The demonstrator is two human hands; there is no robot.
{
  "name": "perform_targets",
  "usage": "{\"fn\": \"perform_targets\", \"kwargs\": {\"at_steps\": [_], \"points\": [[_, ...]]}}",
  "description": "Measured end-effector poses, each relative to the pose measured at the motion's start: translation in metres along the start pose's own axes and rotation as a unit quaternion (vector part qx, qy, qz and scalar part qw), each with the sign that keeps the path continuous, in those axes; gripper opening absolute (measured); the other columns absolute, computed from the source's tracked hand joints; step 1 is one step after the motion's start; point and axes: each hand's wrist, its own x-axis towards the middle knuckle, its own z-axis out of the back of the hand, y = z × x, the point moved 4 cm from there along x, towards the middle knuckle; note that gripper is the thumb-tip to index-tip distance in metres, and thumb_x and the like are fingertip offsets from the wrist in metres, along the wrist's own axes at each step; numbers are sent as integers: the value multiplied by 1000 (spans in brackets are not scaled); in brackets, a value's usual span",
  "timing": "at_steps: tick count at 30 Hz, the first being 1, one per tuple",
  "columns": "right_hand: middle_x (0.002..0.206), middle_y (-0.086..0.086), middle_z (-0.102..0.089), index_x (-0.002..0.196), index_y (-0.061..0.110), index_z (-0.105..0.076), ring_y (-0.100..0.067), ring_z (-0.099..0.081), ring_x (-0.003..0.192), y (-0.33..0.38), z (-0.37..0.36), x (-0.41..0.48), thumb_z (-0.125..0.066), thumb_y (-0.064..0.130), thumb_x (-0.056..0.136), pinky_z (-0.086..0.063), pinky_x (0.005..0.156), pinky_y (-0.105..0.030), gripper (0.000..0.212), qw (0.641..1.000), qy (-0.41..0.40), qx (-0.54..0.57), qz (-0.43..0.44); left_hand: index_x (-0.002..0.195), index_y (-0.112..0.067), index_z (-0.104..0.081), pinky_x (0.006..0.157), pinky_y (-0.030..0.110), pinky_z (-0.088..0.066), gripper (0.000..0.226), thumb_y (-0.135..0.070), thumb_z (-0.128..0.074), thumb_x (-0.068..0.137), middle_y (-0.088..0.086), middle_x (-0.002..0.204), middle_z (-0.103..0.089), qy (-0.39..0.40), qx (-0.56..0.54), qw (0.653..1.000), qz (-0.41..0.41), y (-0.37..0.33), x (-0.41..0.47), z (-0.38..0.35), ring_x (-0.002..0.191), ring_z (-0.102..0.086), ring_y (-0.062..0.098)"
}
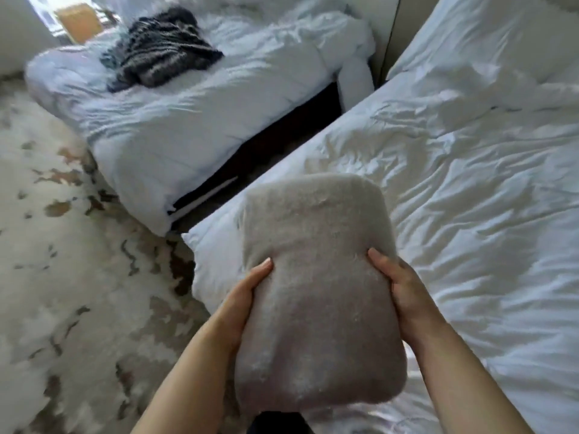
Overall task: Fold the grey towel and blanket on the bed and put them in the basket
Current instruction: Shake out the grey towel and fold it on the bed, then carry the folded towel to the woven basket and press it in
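A folded grey towel [316,286], thick and fluffy, is held up in front of me above the near corner of the white bed [470,198]. My left hand [241,296] grips its left edge, thumb on top and fingers hidden underneath. My right hand [404,289] grips the right edge the same way. A dark striped blanket [159,48] lies crumpled on a second white bed [188,126] at the upper left. No basket can be made out for certain.
A cream rug with brown blotches [62,277] covers the floor on the left. A dark gap [282,139] separates the two beds. An orange-tan object [78,20] sits blurred at the top left beside the far bed.
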Motion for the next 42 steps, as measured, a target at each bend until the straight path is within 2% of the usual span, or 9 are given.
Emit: {"fn": "perform_targets", "kwargs": {"at_steps": [3, 8, 13, 16, 18, 23, 29, 35, 42], "points": [[104, -17, -72, 115, 7, -65, -34, -71, 93, 17, -68, -7, -73, 37, 69, -58, 67, -38, 55, 996, 69, -56, 23, 120, -15, -66, 74, 40, -56, 66, -41, -82, 62, 19, 111, -69, -63, -45, 994, -75, -39, -50, 35, 96, -69, 33], [103, -8, -74, 112, 14, -66, -26, -72, 94, -1, -187, -18, -73, 40, 70, -58, 69, -35, 50, 979, 154, -122, 46, 132, -13, -54, 74, 38, -56, 63, -36, -70, 76, 17, 116, -68, -126, -87, 962, -224, -88, -131, 113, 96, -69, 31], [98, -5, -75, 104, 15, -68, -20, -72, 91, -51, -326, -30, -70, 33, 82, -57, 73, -34, 28, 946, 230, -214, 78, 112, -11, -67, 62, 31, -57, 34, -29, -57, 86, 15, 97, -73, -222, -130, 921, -292, -105, -215, 229, 82, -72, 27], [100, -7, -75, 103, 14, -71, -23, -71, 96, -87, -408, -37, -72, 36, 78, -55, 83, -40, 33, 920, 282, -265, 70, 117, -14, -63, 81, 41, -56, 31, -23, -54, 90, 17, 109, -69, -290, -116, 894, -322, -117, -260, 308, 98, -67, 33], [99, -8, -75, 99, 15, -73, -26, -70, 97, -111, -451, -40, -73, 41, 72, -53, 82, -40, 38, 907, 298, -290, 61, 121, -14, -60, 95, 48, -49, 32, -21, -54, 91, 18, 114, -67, -313, -107, 884, -330, -125, -281, 351, 104, -64, 34], [91, -12, -74, 90, 20, -73, -31, -71, 87, -150, -517, -32, -72, 47, 66, -52, 70, -52, 36, 905, 270, -324, 53, 112, -17, -64, 90, 47, -53, 25, -23, -58, 88, 14, 105, -71, -320, -127, 878, -333, -142, -289, 423, 98, -68, 33], [91, -12, -75, 90, 15, -73, -27, -73, 83, -166, -595, 14, -71, 33, 79, -56, 65, -34, 21, 913, 269, -305, 47, 115, -15, -66, 96, 60, -46, 31, -25, -59, 86, 19, 109, -69, -301, -165, 887, -308, -182, -255, 490, 103, -65, 39], [85, -16, -74, 94, 6, -71, -29, -72, 75, -189, -706, 110, -70, 24, 83, -55, 59, -32, 22, 923, 254, -287, 28, 113, -13, -65, 70, 38, -56, 26, -17, -58, 87, 16, 100, -72, -285, -174, 892, -305, -279, -207, 590, 84, -71, 29], [87, -17, -74, 97, 3, -70, -28, -72, 76, -222, -908, 236, -69, 19, 83, -55, 62, -32, 21, 909, 292, -297, -25, 113, -11, -63, 64, 26, -56, 28, -7, -59, 86, 7, 96, -75, -364, -130, 870, -305, -444, -188, 733, 82, -72, 19]]}}
